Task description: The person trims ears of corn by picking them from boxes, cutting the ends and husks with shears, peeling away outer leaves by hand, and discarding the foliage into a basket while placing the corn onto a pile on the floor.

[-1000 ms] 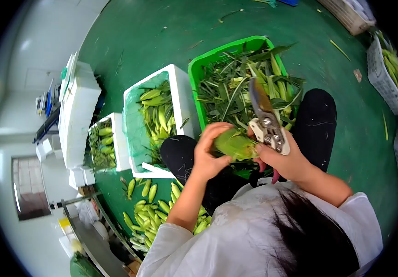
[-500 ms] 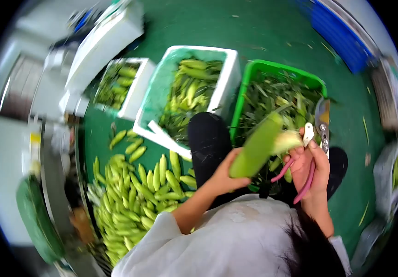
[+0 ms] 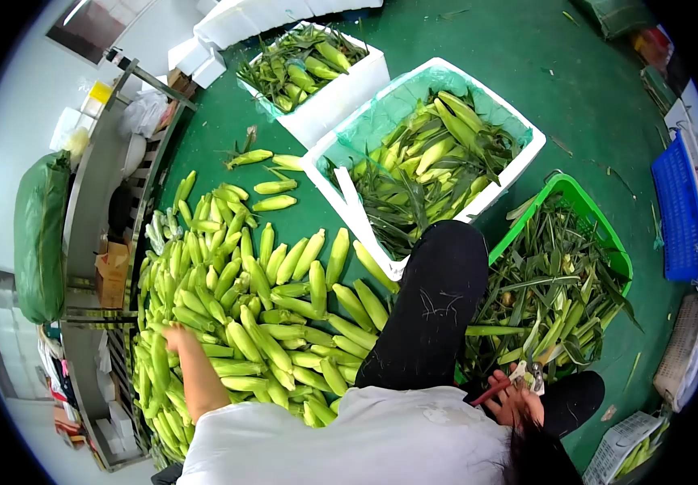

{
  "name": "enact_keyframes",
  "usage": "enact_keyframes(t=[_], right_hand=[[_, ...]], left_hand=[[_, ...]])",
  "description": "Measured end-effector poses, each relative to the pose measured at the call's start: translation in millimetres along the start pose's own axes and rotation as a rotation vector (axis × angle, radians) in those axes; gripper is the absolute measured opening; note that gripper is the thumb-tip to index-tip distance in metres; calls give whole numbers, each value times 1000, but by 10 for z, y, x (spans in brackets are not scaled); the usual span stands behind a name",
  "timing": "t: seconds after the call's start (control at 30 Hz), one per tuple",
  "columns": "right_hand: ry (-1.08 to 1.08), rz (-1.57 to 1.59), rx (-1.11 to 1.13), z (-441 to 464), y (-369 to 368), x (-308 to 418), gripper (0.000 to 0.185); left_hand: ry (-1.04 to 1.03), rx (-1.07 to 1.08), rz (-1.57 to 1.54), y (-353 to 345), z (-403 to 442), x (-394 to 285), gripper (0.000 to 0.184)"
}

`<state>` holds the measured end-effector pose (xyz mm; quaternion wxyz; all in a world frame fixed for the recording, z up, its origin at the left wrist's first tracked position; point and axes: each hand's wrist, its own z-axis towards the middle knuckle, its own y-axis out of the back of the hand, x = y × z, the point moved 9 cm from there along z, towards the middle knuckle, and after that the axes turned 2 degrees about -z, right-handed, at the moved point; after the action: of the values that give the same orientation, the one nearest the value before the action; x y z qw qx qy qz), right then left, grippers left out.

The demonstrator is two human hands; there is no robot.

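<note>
My left hand (image 3: 176, 335) reaches out to the far left side of a big heap of husked green corn ears (image 3: 264, 331) on the floor. It is at the ears there, but its fingers are too small and hidden to make out. Low by my right knee, my right hand (image 3: 517, 401) holds pruning shears (image 3: 527, 375) with pinkish-red handles. Just beyond the shears stands a green basket (image 3: 600, 217) full of stripped leaves and husks (image 3: 539, 283).
A white foam box (image 3: 531, 149) lined with green net holds leafy corn, with a smaller foam box (image 3: 341, 93) behind it. Metal shelving (image 3: 94, 234) borders the heap on the left. A blue crate (image 3: 683, 214) stands at right. A few ears (image 3: 274, 202) lie apart on the green floor.
My left hand has moved from in front of me, where it held a corn ear, out left to the heap. My right hand has lowered with the shears. The view has turned left.
</note>
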<state>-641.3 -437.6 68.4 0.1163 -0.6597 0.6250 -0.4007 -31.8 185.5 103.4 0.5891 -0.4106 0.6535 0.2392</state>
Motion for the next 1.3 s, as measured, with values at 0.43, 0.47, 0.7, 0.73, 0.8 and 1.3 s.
enact_keyframes(t=[0.43,0.47,0.7,0.73,0.8,1.3], right_hand=[[-25,93,-206,52,364,-25,75],[-19,88,-224,12,380,55,74],[11,120,-300,-107,424,273,67],[10,127,-286,-39,402,267,66],[12,147,-246,101,396,215,64],[537,-573,-421,183,-70,1216,76]], left_hand=[[-761,1762,962,-4605,-5762,4951,46],[-619,1768,1239,-4598,-5670,5439,46],[-1078,1661,1335,-4417,-5784,4872,57],[-914,1870,1134,-4459,-5752,4783,53],[-582,2149,828,-4338,-5773,4350,51],[-290,2671,400,-2830,-8410,1493,76]])
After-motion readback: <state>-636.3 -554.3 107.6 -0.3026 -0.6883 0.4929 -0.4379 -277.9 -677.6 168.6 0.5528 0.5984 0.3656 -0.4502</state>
